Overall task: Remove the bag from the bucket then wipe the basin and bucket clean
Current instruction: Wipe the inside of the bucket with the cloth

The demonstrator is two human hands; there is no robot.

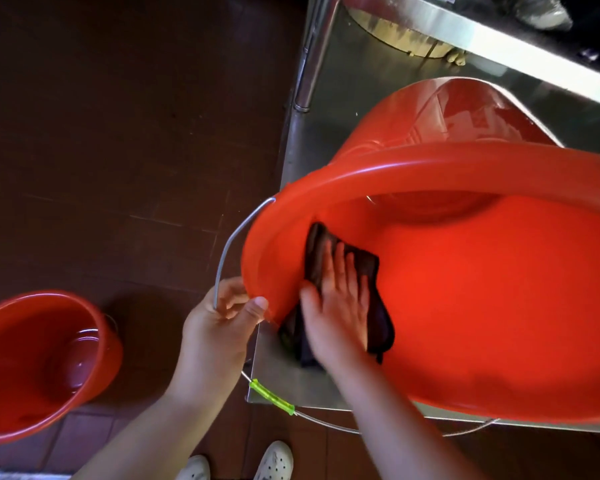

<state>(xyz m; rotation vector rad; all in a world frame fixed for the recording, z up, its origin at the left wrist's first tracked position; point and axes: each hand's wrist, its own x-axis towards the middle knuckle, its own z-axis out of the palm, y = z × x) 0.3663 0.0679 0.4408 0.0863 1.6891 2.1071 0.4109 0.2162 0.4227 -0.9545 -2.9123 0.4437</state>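
Wiping the inside of the big red bucket [465, 289] is the step in hand. It lies tilted on the metal desk [326, 133], mouth toward the person. The right hand [340, 306] lies flat, fingers straight, pressing a dark cloth [368, 268] against the inner wall near the rim at about 8 o'clock. The left hand [222, 320] pinches that rim between thumb and curled fingers, just beside the wire handle [229, 244], steadying the bucket. Another red vessel, probably the basin [465, 112], lies behind at 12 o'clock, partly hidden. A smaller red bucket [42, 358] stands on the floor [118, 133] at 9 o'clock, well apart. No bag is in view.

To do this well, the person should keep the palm flat so the cloth stays spread, work round the wall in overlapping strokes, and turn the bucket with the left hand to reach fresh patches. The bucket overhangs the desk edge, so a firm hold on the rim likely matters.
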